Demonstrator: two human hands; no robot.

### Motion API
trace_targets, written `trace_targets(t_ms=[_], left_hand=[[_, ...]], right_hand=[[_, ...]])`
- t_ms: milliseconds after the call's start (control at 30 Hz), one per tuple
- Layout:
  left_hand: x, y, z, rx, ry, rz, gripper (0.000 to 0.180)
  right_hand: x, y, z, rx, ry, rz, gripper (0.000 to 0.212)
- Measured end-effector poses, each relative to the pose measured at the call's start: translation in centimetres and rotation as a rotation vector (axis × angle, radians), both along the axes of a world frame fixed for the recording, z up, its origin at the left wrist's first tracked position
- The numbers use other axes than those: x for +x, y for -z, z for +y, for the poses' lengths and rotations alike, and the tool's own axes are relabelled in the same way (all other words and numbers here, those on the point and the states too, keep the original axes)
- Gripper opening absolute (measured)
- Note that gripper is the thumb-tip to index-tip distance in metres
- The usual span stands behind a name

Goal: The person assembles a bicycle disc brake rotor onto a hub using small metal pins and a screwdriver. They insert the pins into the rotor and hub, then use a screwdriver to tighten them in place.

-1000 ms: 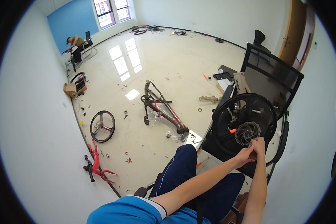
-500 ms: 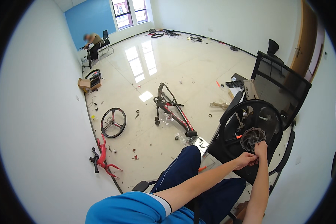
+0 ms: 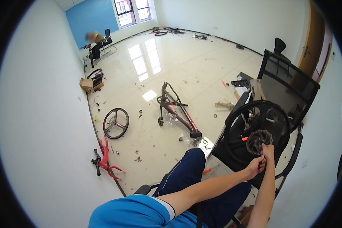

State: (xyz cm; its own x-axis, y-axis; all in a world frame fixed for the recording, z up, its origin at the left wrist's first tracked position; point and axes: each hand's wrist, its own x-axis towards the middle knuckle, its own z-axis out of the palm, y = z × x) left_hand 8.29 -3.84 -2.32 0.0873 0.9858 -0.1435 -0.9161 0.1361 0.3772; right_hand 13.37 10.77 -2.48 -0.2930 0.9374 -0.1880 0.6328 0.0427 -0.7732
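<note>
Head view: the wheel [image 3: 235,146] lies flat on the chair [image 3: 288,74], near right, with the rotor [image 3: 254,140] set over its hub, apparently seated; whether it is fastened cannot be confirmed. The right hand [image 3: 268,152] is at the rotor's centre, fingers bent in; the left hand [image 3: 255,168] is just beneath, fingers curled. Whether either pinches anything cannot be told. The frame [image 3: 184,123] lies on the floor, left of the chair, apart from the wheel; the fork [image 3: 104,155] lies farther left, also detached. The fingers hide the rotor's near edge; the hub detail is too small to read.
</note>
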Motion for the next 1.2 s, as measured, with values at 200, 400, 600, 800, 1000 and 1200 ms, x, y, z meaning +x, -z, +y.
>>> trace_targets(t_ms=[200, 400, 600, 800, 1000, 1200], left_hand=[[-0.1, -1.1, -1.5, 0.041, 0.031, -0.161, 0.036], [-1.0, -0.3, -1.5, 0.037, 0.073, -0.191, 0.035], [-2.0, 0.0, -1.7, -0.076, 0.081, -0.059, 0.036], [-3.1, -0.4, -1.9, -0.019, 0.100, 0.078, 0.031], [-2.7, -0.1, -3.0, -0.011, 0.054, 0.325, 0.033], [-2.1, -1.0, -4.3, -0.041, 0.053, 0.373, 0.034]], right_hand=[[-0.3, -1.3, -0.9, -0.082, 0.025, 0.120, 0.043], [-0.6, -1.2, -1.6, 0.002, 0.012, 0.072, 0.045], [-0.8, 0.4, -1.7, 0.056, 0.031, 0.060, 0.046], [-0.6, -0.1, -2.4, -0.009, 0.047, 0.196, 0.043], [-0.6, -0.5, -5.4, -0.150, 0.115, 0.420, 0.033], [0.6, -1.7, -7.3, -0.327, 0.185, 0.604, 0.030]])
